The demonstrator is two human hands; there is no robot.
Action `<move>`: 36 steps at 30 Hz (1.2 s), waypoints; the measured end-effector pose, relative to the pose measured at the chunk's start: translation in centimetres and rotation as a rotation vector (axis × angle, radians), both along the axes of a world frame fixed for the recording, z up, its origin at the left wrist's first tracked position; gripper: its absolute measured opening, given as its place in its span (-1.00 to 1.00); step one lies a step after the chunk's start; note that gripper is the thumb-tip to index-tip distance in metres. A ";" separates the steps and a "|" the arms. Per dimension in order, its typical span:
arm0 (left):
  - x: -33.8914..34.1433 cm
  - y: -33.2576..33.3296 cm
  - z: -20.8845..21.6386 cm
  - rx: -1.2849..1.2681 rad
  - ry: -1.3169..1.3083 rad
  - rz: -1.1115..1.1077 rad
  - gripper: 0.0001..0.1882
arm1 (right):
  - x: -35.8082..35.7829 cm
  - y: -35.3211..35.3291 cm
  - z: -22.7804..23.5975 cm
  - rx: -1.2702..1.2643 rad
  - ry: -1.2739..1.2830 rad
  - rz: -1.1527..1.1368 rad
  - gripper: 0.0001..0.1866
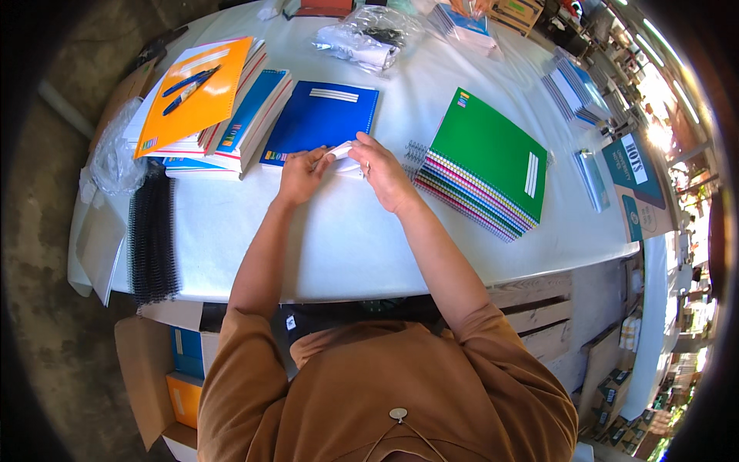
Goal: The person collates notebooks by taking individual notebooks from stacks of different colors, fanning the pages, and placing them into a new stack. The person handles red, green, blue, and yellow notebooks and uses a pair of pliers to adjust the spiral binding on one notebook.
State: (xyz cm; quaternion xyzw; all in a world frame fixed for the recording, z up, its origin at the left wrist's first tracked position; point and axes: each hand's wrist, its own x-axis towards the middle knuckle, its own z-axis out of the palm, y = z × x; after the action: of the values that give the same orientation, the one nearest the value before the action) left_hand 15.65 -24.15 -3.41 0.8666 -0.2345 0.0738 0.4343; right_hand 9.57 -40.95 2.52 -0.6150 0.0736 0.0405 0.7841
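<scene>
Both hands, left hand point(302, 174) and right hand point(379, 171), pinch a small white packet point(343, 152) just above the bench point(346, 239), near the blue notebook point(319, 123). Looks light, soft, crinkly; best held by its edges.

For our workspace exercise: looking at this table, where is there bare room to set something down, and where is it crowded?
Bare white table lies along the near edge, between the black spiral coils and the green notebook stack. A smaller gap sits beyond the blue notebook, before the plastic bag. The far left, with the orange-topped stack, and the far right are crowded.
</scene>
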 end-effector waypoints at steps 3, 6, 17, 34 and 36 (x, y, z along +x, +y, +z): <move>-0.2 0.0 0.2 0.030 -0.008 0.003 -0.67 | 0.6 -0.5 1.4 0.070 0.035 0.138 -0.21; -0.5 0.0 1.0 0.069 -0.021 -0.018 -0.64 | 0.9 -0.1 2.7 -0.036 0.097 0.138 -0.34; -1.6 -0.6 1.0 0.289 -0.285 -0.062 -0.57 | 1.0 -0.7 2.8 -0.194 0.060 0.357 -0.44; -1.1 0.0 0.8 0.338 -0.364 -0.026 -0.72 | 0.7 -2.2 0.8 -0.099 0.062 0.246 -0.49; -1.1 -0.4 0.8 0.331 -0.370 -0.044 -0.72 | 0.2 -2.8 -1.1 -0.093 0.031 0.120 -0.55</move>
State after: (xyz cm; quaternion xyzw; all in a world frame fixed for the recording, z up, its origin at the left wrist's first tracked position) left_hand 14.53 -24.57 -2.56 0.8923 -0.3378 0.1826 0.2376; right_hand 9.77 -43.75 1.40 -0.6533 0.0506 0.0936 0.7496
